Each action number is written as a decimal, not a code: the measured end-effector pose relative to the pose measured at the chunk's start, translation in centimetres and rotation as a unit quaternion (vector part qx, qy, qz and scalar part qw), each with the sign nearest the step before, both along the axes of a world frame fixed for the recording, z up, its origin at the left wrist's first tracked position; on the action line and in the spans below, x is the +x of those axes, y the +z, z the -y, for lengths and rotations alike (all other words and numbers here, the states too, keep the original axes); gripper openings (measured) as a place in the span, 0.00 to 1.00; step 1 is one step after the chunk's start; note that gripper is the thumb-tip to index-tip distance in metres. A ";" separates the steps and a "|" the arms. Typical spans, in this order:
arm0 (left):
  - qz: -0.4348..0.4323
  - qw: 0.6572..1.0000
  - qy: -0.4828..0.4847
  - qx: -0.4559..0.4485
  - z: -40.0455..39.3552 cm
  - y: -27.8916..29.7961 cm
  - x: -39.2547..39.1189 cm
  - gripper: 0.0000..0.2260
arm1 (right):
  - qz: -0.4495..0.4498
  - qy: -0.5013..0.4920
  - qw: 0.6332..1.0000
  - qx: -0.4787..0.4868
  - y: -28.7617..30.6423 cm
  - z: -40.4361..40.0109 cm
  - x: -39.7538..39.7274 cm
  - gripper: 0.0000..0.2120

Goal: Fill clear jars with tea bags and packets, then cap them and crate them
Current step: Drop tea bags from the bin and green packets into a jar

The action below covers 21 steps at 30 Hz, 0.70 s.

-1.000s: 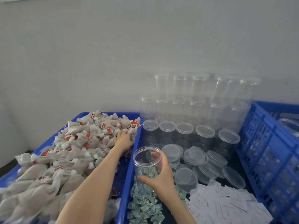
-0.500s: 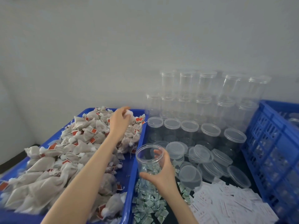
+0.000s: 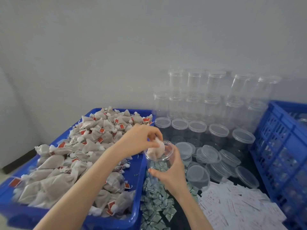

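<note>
My right hand (image 3: 171, 175) grips an open clear jar (image 3: 160, 159) from the side, just right of the blue tray (image 3: 137, 185). My left hand (image 3: 141, 140) pinches a beige tea bag (image 3: 157, 150) at the jar's mouth, the bag partly inside it. The tray on the left holds a heap of tea bags (image 3: 83, 156) with red tags. Small green packets (image 3: 154, 205) lie in a pile below the jar. White packets (image 3: 239, 206) are spread at the lower right.
Loose clear lids (image 3: 209, 155) lie right of the jar. Capped jars (image 3: 217, 131) stand behind them, with more clear jars (image 3: 214, 87) stacked against the wall. A blue crate (image 3: 282, 146) stands at the right edge.
My left hand lifted a tea bag out of the heap and carried it right to the jar's mouth. My right hand kept hold of the jar.
</note>
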<state>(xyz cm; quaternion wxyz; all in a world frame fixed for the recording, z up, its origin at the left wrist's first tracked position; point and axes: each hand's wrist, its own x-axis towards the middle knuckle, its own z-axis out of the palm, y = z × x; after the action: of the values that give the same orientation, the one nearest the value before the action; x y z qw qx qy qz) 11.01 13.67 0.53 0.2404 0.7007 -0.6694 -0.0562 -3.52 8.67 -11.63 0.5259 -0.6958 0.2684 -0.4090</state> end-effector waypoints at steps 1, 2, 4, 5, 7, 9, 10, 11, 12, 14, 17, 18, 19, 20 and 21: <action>0.033 0.999 -0.001 0.038 0.0 -0.3 -0.3 0.06 | -0.003 0.002 1.000 -0.006 0.1 0.0 -0.1 0.43; 0.060 0.995 -0.006 0.075 0.1 -0.4 -0.7 0.07 | -0.007 0.005 1.000 -0.013 0.2 0.0 -0.2 0.43; 0.113 0.985 -0.019 0.133 0.4 -0.2 -1.3 0.09 | -0.023 0.007 0.999 -0.026 0.4 0.0 -0.3 0.45; 0.154 0.975 -0.023 0.156 0.5 0.1 -1.6 0.10 | -0.028 0.007 0.999 -0.030 0.5 -0.1 -0.4 0.46; 0.240 0.950 -0.026 0.199 0.9 0.7 -2.2 0.10 | -0.027 0.006 0.999 -0.042 0.5 -0.2 -0.5 0.45; 0.295 0.925 -0.007 0.240 1.2 0.9 -2.9 0.08 | -0.031 0.004 0.998 -0.051 0.5 -0.3 -0.3 0.44; 0.310 0.916 0.007 0.255 1.3 0.8 -3.3 0.07 | -0.035 0.005 0.998 -0.053 0.5 -0.5 -0.1 0.43; 0.311 0.911 0.018 0.271 1.4 0.6 -3.5 0.07 | -0.036 0.006 0.998 -0.053 0.5 -0.5 0.0 0.43; 0.301 0.911 0.023 0.281 1.4 0.6 -3.7 0.07 | -0.035 0.006 0.998 -0.051 0.4 -0.6 0.1 0.43; 0.263 0.927 0.018 0.268 1.2 0.5 -3.4 0.06 | -0.027 0.000 0.999 -0.045 0.3 -0.6 0.1 0.44; 0.194 0.969 0.014 0.150 0.8 0.4 -1.5 0.19 | -0.022 -0.006 0.999 -0.034 0.3 -0.4 -0.1 0.47; 0.158 0.981 0.040 0.104 0.6 0.3 -0.5 0.19 | -0.021 -0.004 0.999 -0.030 0.3 -0.2 -0.2 0.46; 0.126 0.987 0.077 0.069 0.7 0.1 0.8 0.17 | -0.018 -0.004 1.000 -0.023 0.3 -0.1 -0.4 0.46; 0.105 0.986 0.121 0.044 0.7 -0.3 2.3 0.15 | -0.016 -0.005 1.000 -0.017 0.2 0.0 -0.5 0.46; 0.107 0.979 0.168 0.040 0.7 -0.8 4.0 0.14 | -0.015 -0.007 1.000 -0.013 0.2 0.1 -0.5 0.46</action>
<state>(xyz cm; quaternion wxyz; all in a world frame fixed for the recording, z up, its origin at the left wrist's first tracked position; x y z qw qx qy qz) 14.98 12.99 -0.25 0.1449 0.8144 -0.5609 0.0338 -4.05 8.62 -11.40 0.5103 -0.7065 0.2756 -0.4055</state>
